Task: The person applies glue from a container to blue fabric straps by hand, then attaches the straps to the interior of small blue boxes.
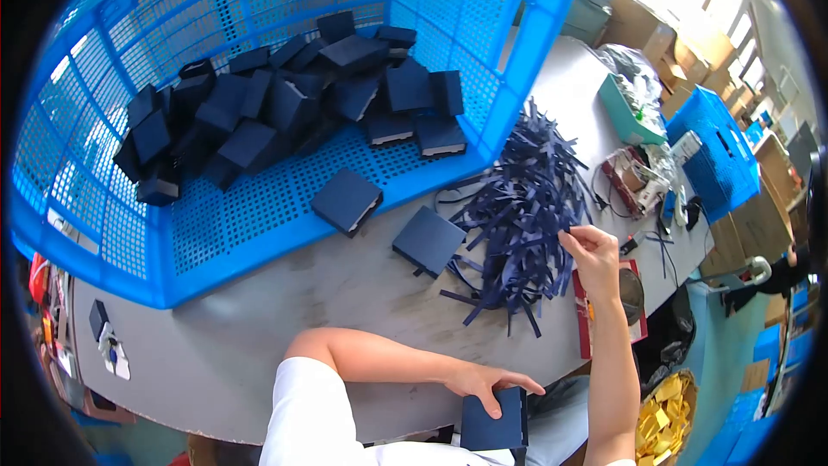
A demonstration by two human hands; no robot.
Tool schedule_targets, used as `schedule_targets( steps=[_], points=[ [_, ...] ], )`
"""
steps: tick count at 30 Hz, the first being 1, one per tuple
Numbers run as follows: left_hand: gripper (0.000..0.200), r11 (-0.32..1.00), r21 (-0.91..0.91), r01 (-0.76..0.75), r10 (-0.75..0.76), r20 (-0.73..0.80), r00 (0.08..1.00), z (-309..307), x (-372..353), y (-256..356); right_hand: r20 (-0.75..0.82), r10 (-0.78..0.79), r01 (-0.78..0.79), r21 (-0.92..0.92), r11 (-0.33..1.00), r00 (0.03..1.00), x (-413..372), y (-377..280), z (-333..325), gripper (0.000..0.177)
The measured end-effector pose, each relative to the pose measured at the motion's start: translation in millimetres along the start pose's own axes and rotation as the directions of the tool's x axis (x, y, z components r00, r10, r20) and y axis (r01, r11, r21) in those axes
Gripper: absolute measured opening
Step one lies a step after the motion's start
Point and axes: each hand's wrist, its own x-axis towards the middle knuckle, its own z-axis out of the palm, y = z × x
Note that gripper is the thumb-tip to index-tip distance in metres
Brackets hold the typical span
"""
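Note:
My left hand [486, 382] holds a small navy blue box [496, 423] over my lap, thumb on its face and fingers along its upper edge. Thumb and forefinger of my right hand [593, 261] are pinched together at the right side of a heap of navy ribbon strips [526, 216]. A dark ribbon end shows at those fingertips, mostly lost against the heap. On the table left of the heap lies another navy box [429, 241]. One more navy box [348, 201] rests at the front edge of the blue crate [233, 272].
Inside the crate are many piled navy boxes [285, 99]. A red box [583, 319] sits beside my right forearm. Farther right are a teal tray [623, 108], a blue basket [711, 155] and loose cables. A container of yellow pieces [666, 418] stands below the table edge.

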Motion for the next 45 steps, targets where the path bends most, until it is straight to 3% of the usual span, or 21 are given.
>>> schedule_targets(
  steps=[1,3,5,6,7,12,14,15,16,18,19,22,23,28,35,40,41,45],
  points=[
    [0.083,1.000,-0.021,0.021,-0.021,-0.030,0.999,0,-1,-1,-0.018,0.002,0.000,0.091,0.996,1.000,-2,-2,0,0.017],
    [0.070,0.998,-0.039,0.049,-0.051,-0.060,0.997,2,-1,-1,-0.072,-0.185,0.183,-0.032,0.983,0.980,-3,-10,-1,0.015],
    [0.057,0.994,-0.019,0.110,-0.111,-0.072,0.991,-4,1,-8,-0.164,-0.178,0.203,0.149,0.968,0.970,-12,-26,1,0.012],
    [0.057,0.991,0.000,0.137,-0.137,-0.079,0.987,-3,1,-6,-0.165,-0.181,0.208,0.166,0.964,0.970,-14,-29,-3,0.013],
    [0.056,0.987,0.025,0.162,-0.159,-0.090,0.983,-2,0,-3,-0.115,-0.067,0.101,0.320,0.942,0.991,-21,-39,-8,0.014],
    [0.062,0.988,0.057,0.142,-0.136,-0.091,0.986,-5,0,-8,-0.100,-0.040,0.097,0.666,0.740,0.994,-48,-62,-32,0.010],
    [0.065,0.983,0.081,0.164,-0.157,-0.083,0.984,-3,1,-4,-0.155,-0.050,0.151,0.747,0.648,0.987,-65,-73,-40,0.012],
    [0.065,0.981,0.075,0.181,-0.172,-0.110,0.979,-2,1,-2,-0.058,-0.124,0.121,0.789,0.602,0.991,-72,-66,-52,0.015],
    [0.066,0.978,0.089,0.189,-0.176,-0.135,0.975,-3,0,-3,-0.066,-0.137,0.133,0.815,0.564,0.988,-83,-75,-57,0.018],
    [0.066,0.975,0.052,0.215,-0.205,-0.154,0.967,-7,-2,-6,-0.006,-0.073,0.044,0.850,0.525,0.997,-107,-82,-72,0.019],
    [0.065,0.976,0.049,0.214,-0.203,-0.171,0.964,-8,-3,-7,0.088,-0.082,-0.023,0.807,0.590,0.993,-117,-80,-84,0.018],
    [0.064,0.971,0.000,0.240,-0.235,-0.195,0.952,-6,-3,-5,0.087,0.115,-0.142,0.730,0.669,0.989,-154,-68,-109,0.018],
    [0.064,0.974,0.003,0.227,-0.221,-0.211,0.952,-5,-3,-5,0.022,0.182,-0.143,0.715,0.685,0.983,-164,-62,-113,0.019],
    [0.062,0.973,0.053,0.225,-0.211,-0.186,0.959,-3,-2,-8,-0.074,0.325,-0.156,0.764,0.627,0.943,-213,-6,-133,0.017],
    [0.063,0.971,-0.122,0.205,-0.229,-0.236,0.944,-3,4,-4,-0.125,0.433,-0.144,0.831,0.537,0.893,-243,32,-133,0.016],
    [0.062,0.977,-0.058,0.204,-0.213,-0.273,0.938,2,20,3,-0.152,0.419,-0.111,0.834,0.540,0.895,-239,40,-139,0.018],
    [0.062,0.978,-0.030,0.206,-0.206,-0.273,0.940,5,25,5,-0.207,0.419,-0.094,0.800,0.593,0.884,-237,41,-140,0.018],
    [0.064,0.939,0.236,0.251,-0.160,-0.347,0.924,12,59,15,-0.287,0.474,-0.166,0.688,0.707,0.832,-230,41,-152,0.017]
  ],
)
